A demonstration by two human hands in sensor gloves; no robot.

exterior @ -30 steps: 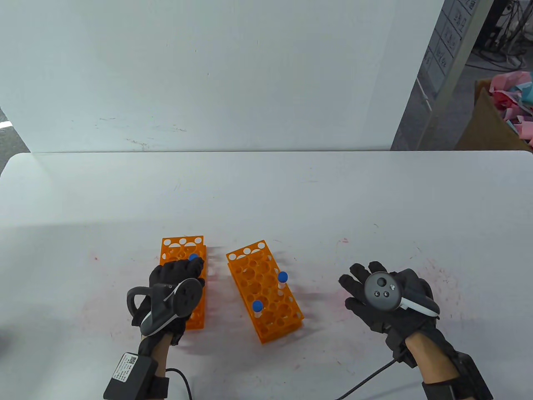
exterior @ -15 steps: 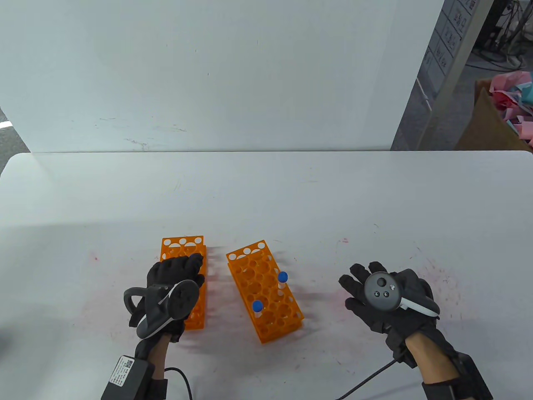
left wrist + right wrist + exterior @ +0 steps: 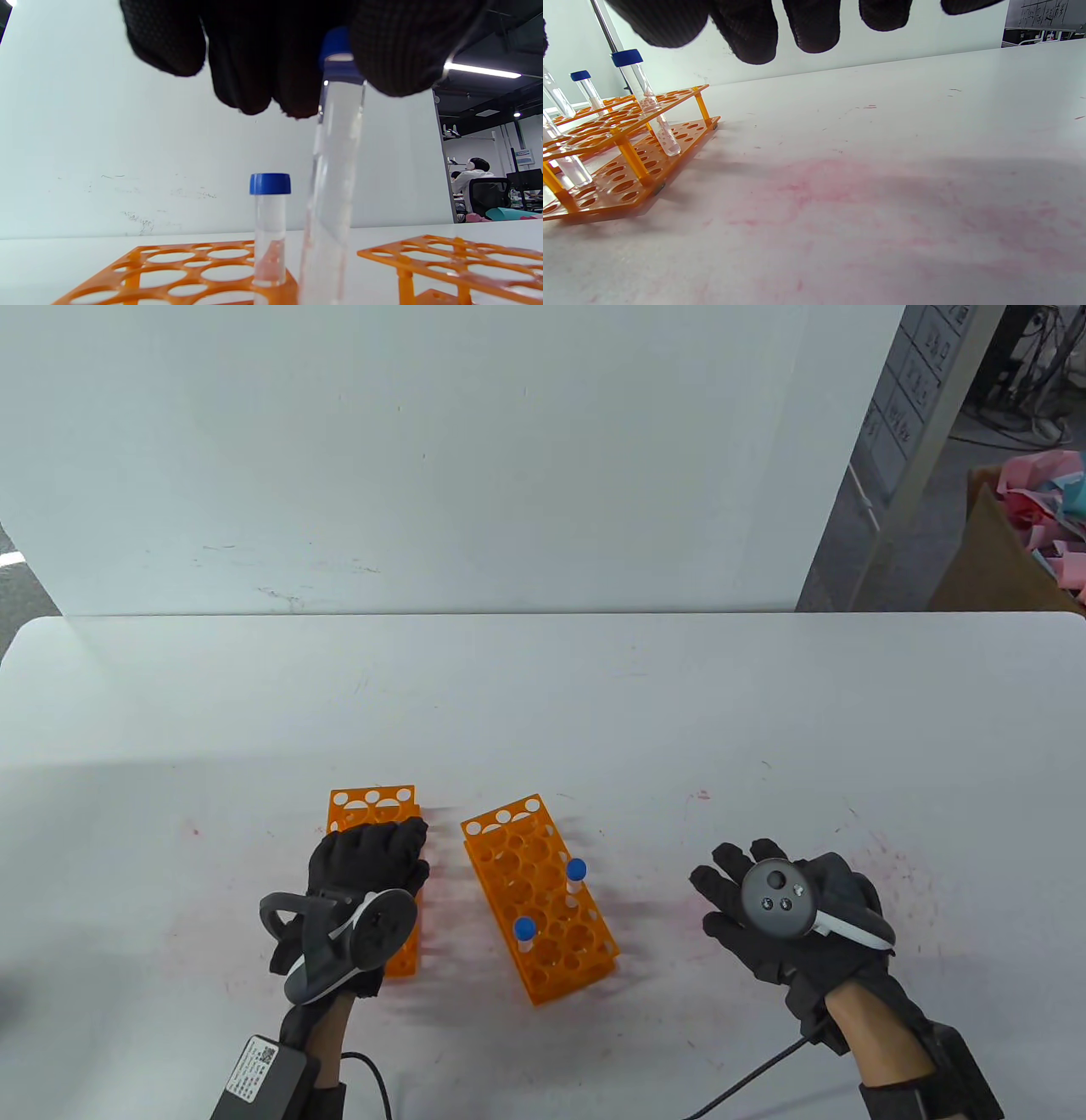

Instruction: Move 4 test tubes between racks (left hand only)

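Note:
My left hand [image 3: 399,853] is over the left orange rack [image 3: 372,804]. In the left wrist view its fingers [image 3: 382,51] pinch the blue cap of a clear test tube [image 3: 333,178], which hangs upright; its lower end is out of view. A second blue-capped tube [image 3: 270,228] stands in the left rack [image 3: 178,271]. The right orange rack [image 3: 509,848] holds two blue-capped tubes [image 3: 576,872] [image 3: 524,931]. My right hand [image 3: 738,882] rests open and empty on the table, right of the racks.
A white wall panel stands behind the table [image 3: 543,704]. Pink stains mark the table around the racks. In the right wrist view the right rack [image 3: 623,144] and its tube [image 3: 642,101] lie at the left. A cardboard box [image 3: 1001,551] stands off the table's far right.
My left hand has shifted slightly right over the left rack, and the blue cap seen by its fingertips is now covered. My right hand has not moved.

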